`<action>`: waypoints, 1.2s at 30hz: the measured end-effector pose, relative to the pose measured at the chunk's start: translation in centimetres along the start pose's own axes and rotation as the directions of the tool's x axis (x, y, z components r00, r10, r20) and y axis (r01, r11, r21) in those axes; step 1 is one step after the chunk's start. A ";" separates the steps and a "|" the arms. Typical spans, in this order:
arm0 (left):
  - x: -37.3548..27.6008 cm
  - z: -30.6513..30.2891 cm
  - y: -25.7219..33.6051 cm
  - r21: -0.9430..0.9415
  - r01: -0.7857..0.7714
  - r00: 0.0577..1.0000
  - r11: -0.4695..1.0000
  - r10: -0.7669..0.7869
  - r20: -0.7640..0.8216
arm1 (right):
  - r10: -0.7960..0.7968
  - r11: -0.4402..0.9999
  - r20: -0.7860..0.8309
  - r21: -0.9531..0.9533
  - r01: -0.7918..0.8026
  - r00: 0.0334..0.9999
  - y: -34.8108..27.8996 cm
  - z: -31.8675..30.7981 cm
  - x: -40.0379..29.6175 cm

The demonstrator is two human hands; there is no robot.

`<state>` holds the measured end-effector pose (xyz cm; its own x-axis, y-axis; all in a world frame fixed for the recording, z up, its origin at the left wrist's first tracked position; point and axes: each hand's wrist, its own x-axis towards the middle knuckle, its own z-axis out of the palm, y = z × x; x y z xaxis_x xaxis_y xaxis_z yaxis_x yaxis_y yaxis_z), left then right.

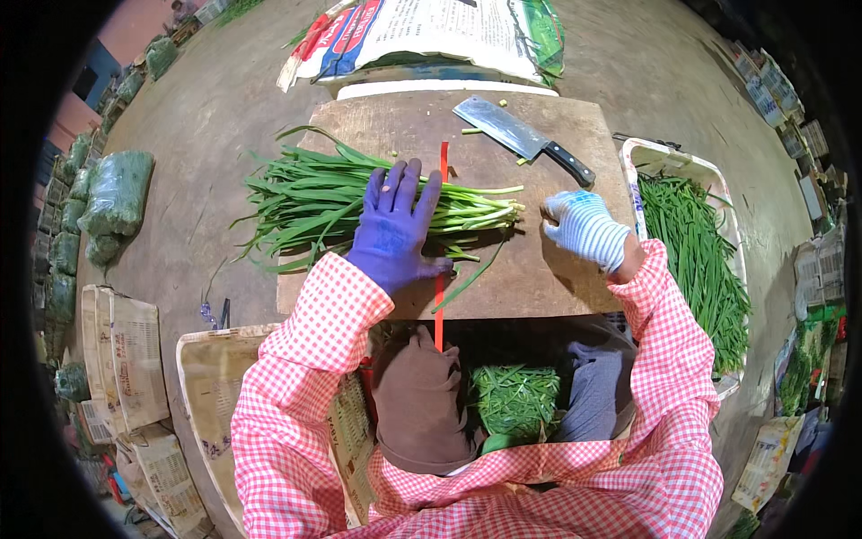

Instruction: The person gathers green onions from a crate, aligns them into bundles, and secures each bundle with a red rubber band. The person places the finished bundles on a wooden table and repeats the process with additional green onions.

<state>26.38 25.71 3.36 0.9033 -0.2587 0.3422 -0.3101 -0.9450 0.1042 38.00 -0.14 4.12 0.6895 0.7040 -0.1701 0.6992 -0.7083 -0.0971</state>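
A bunch of garlic chives (316, 195) lies across a wooden board (377, 296), leaf tips to the left and pale cut ends to the right. My left hand (397, 229), in a purple-coated glove, rests flat on the bunch with its fingers spread. Beneath the bunch runs a red tie strip (439, 316), which sticks out above and hangs over the board's near edge. To the right of the stem ends, my right hand (586, 226) in a blue-and-white striped glove is curled, and nothing shows in it. A cleaver (505, 128) with a black handle lies at the board's upper right.
At right stands a white plastic crate (727, 195) of loose chives (693, 269). Another crate (195, 377) is at left. Green trimmings (515, 397) sit between my knees. Beyond the board lies a printed woven sack (444, 34). Plastic-wrapped green bundles (118, 195) line the left side.
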 end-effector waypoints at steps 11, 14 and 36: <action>0.6 1.0 0.4 -0.013 0.029 0.991 0.999 -0.027 0.133 | -0.051 0.990 -0.093 -0.137 0.038 0.994 -2.4 0.1 2.8; 0.5 1.6 -0.2 0.022 0.026 0.989 0.999 -0.028 0.145 | -0.061 0.993 -0.036 -0.107 0.057 0.997 -2.7 0.0 2.8; 0.8 2.6 -0.5 0.021 0.029 0.992 0.999 -0.031 0.120 | -0.247 0.892 -0.427 0.250 0.376 0.870 -6.8 2.5 4.2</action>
<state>28.06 25.46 1.20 0.9416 -0.2511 0.2242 -0.2775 -0.9561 0.0944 35.66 7.52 1.66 0.5081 0.8094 0.2944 0.8357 -0.3807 -0.3957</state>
